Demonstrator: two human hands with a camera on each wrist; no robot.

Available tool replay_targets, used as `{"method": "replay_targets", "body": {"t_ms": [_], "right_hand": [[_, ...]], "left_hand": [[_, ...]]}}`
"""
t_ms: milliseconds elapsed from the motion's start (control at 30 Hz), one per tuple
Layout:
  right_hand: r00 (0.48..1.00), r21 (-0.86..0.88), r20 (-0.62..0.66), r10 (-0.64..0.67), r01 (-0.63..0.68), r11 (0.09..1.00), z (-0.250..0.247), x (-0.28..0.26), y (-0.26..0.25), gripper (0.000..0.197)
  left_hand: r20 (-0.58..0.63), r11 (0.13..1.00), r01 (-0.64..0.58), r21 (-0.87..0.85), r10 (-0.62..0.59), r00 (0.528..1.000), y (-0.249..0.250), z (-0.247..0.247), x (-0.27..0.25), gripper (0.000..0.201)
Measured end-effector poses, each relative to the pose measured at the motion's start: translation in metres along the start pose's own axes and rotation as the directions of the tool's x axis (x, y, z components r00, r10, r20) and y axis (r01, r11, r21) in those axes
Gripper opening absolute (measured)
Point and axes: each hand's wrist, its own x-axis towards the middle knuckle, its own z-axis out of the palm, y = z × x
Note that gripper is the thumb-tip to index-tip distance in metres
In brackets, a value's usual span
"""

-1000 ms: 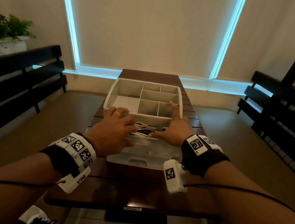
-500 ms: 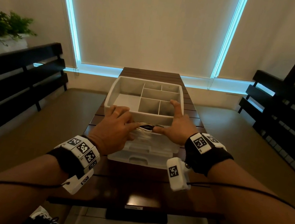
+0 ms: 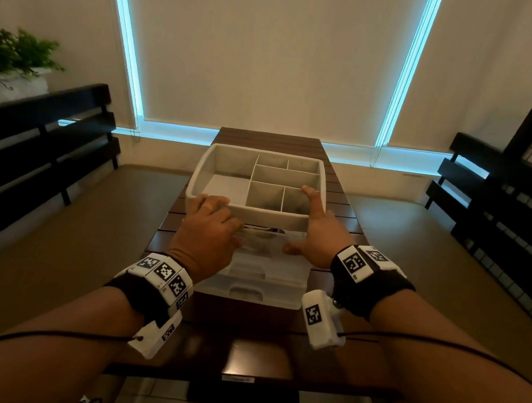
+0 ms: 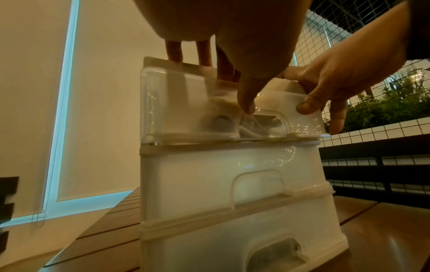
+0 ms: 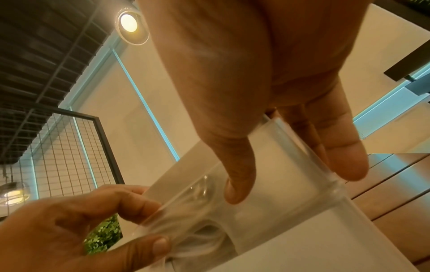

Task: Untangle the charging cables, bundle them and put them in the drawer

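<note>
A small white drawer unit [image 3: 255, 290] stands on the dark wooden table [image 3: 262, 361]. Its clear top drawer [image 3: 261, 252] sticks out only a little. White and black charging cables [image 3: 262, 229] show in the narrow gap and through the clear front [image 4: 251, 127]. My left hand [image 3: 208, 237] pinches the drawer front, thumb [image 4: 246, 108] on its face and fingers over the top edge. My right hand [image 3: 318, 236] presses the drawer's right corner, thumb [image 5: 237, 193] flat on the front, forefinger lying along the tray above.
A white compartment tray [image 3: 256, 215] sits on top of the unit, its cells looking empty. Two lower drawers [image 4: 209, 174] are pushed in. Dark slatted benches [image 3: 38, 135] flank the table, and plants [image 3: 5, 52] stand at both sides.
The top drawer has slid back into the unit with both hands following it. The cables, plainly visible before, now show only in a thin gap.
</note>
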Motion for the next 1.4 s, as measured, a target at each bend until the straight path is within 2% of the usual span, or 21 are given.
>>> {"method": "replay_targets", "body": {"t_ms": [67, 133, 200, 267, 300, 333, 367, 400, 433, 467, 533, 600, 833, 967, 1200, 1400], "right_hand": [[1.0, -0.005, -0.022, -0.015, 0.015, 1.0, 0.002, 0.0, 0.001, 0.116], [0.999, 0.011, -0.017, -0.036, 0.036, 0.999, 0.003, 0.0, 0.004, 0.119], [0.997, 0.109, -0.017, -0.079, 0.08, 0.991, 0.003, -0.001, 0.011, 0.126], [0.995, 0.313, -0.069, -0.077, 0.094, 0.945, 0.002, -0.005, 0.024, 0.135], [0.994, 0.408, -0.098, -0.038, 0.075, 0.91, 0.003, -0.006, 0.032, 0.137], [0.994, 0.487, -0.112, 0.012, 0.044, 0.872, 0.004, -0.009, 0.038, 0.134], [0.993, 0.548, -0.106, 0.051, 0.016, 0.837, 0.005, -0.012, 0.043, 0.126], [0.994, 0.569, -0.088, 0.063, -0.001, 0.822, 0.006, -0.014, 0.046, 0.111], [0.996, 0.551, -0.072, 0.057, -0.008, 0.835, 0.007, -0.016, 0.047, 0.09], [0.997, 0.514, -0.068, 0.048, -0.006, 0.858, 0.008, -0.018, 0.046, 0.069], [0.996, 0.49, -0.084, 0.04, 0.006, 0.872, 0.009, -0.018, 0.045, 0.046], [0.994, 0.511, -0.098, 0.046, 0.011, 0.86, 0.009, -0.014, 0.046, 0.041], [0.995, 0.551, -0.074, 0.06, -0.009, 0.835, 0.009, -0.009, 0.046, 0.041], [0.997, 0.54, -0.059, 0.041, -0.002, 0.841, 0.008, -0.015, 0.05, 0.045], [0.997, 0.548, -0.06, 0.057, -0.015, 0.836, 0.005, -0.028, 0.052, 0.04], [0.997, 0.423, -0.071, 0.029, 0.003, 0.906, -0.001, -0.037, 0.056, 0.04]], "left_hand": [[0.008, 1.0, 0.013, -0.021, -0.013, 1.0, 0.001, 0.001, 0.001, 0.03], [-0.026, 0.99, 0.066, -0.125, -0.069, 0.997, -0.002, -0.001, 0.0, 0.047], [-0.064, 0.947, 0.187, -0.26, -0.211, 0.975, -0.013, -0.009, -0.002, 0.065], [-0.027, 0.861, 0.374, -0.344, -0.408, 0.913, -0.028, -0.019, -0.006, 0.088], [0.062, 0.776, 0.504, -0.378, -0.523, 0.85, -0.037, -0.024, -0.009, 0.1], [0.206, 0.651, 0.636, -0.413, -0.613, 0.762, -0.043, -0.028, -0.011, 0.11], [0.371, 0.512, 0.735, -0.443, -0.642, 0.671, -0.048, -0.03, -0.013, 0.114], [0.511, 0.386, 0.789, -0.478, -0.608, 0.608, -0.05, -0.03, -0.016, 0.111], [0.599, 0.287, 0.806, -0.518, -0.551, 0.581, -0.052, -0.026, -0.019, 0.102], [0.63, 0.236, 0.802, -0.548, -0.515, 0.582, -0.052, -0.022, -0.021, 0.09], [0.608, 0.243, 0.796, -0.554, -0.535, 0.586, -0.051, -0.012, -0.023, 0.072], [0.584, 0.241, 0.8, -0.55, -0.573, 0.575, -0.05, -0.006, -0.023, 0.067], [0.549, 0.305, 0.796, -0.522, -0.594, 0.588, -0.052, -0.001, -0.026, 0.064], [0.574, 0.328, 0.803, -0.498, -0.569, 0.589, -0.053, -0.004, -0.027, 0.064], [0.581, 0.365, 0.816, -0.448, -0.575, 0.576, -0.042, -0.012, -0.028, 0.054], [0.588, 0.384, 0.826, -0.412, -0.58, 0.563, -0.032, -0.016, -0.029, 0.051]]}}
